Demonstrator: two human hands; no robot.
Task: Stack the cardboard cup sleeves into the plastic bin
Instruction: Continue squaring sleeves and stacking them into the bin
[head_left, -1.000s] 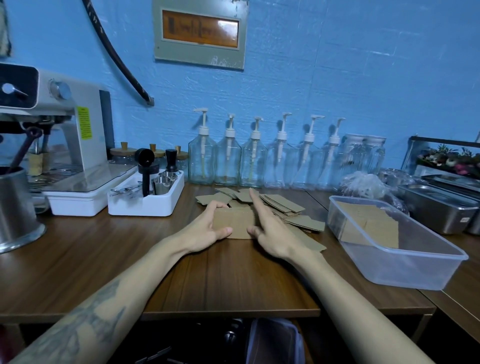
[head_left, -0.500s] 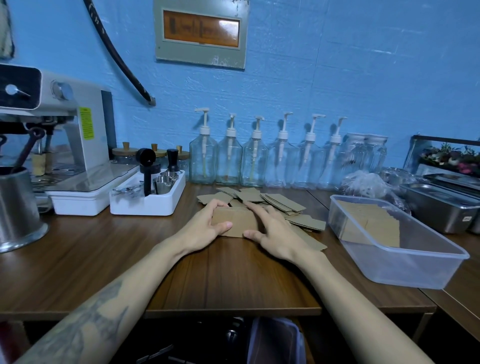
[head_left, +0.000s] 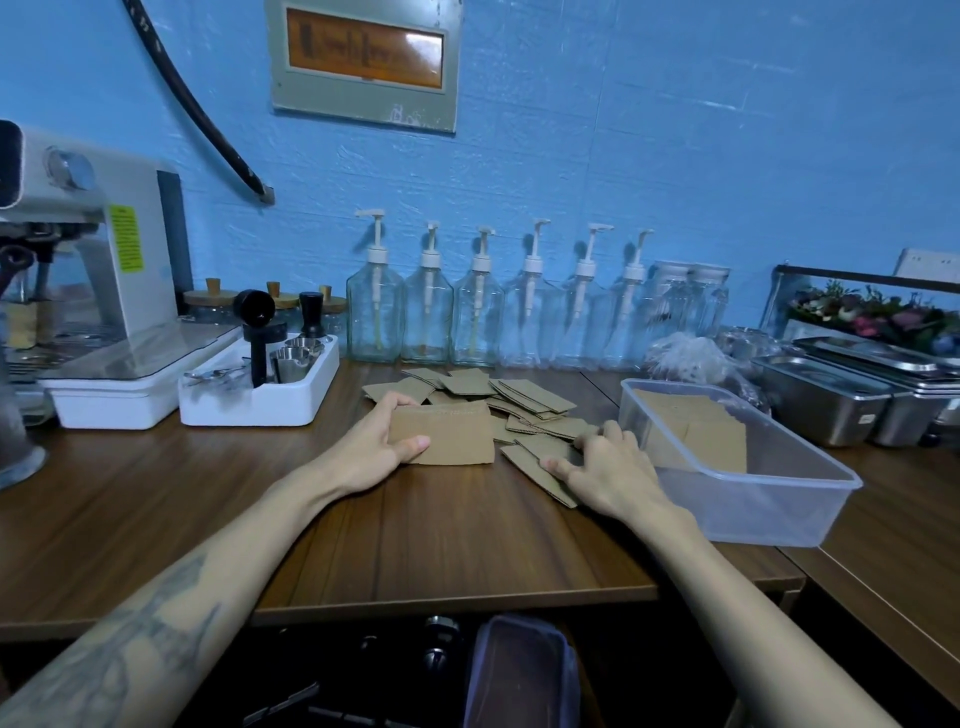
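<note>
Obs.: left hand (head_left: 382, 451) grips a small squared-up stack of flattened cardboard cup sleeves (head_left: 444, 434), thumb on the top face, fingers curled round the far left edge; the stack rests on the wooden surface (head_left: 363, 540).

Right hand (head_left: 605, 467) lies fingers-down on the loose sleeves (head_left: 540, 447) at the near right of the scattered pile (head_left: 498, 397). Fingers look bent, pressing or starting to pinch; whether a sleeve is actually caught, cannot tell.

Clear plastic bin (head_left: 748, 499) sits just right of the right hand, with some sleeves already lying flat inside (head_left: 693, 434).

Step in hand (judged): gathering the next loose sleeve onto the held stack.

How to do it well:
- Slide one sleeve off the pile before lifting; the sleeves overlap, so a straight pull may drag neighbours.
- Match the tapered orientation to the held stack, curved edges together.
- Keep left thumb pressure on top so the stack does not fan out.
- Once the stack is thick, lower it flat onto the sleeves in the bin, not edgewise.

Risk: thin, light cardboard skids easily on the smooth surface.
</note>
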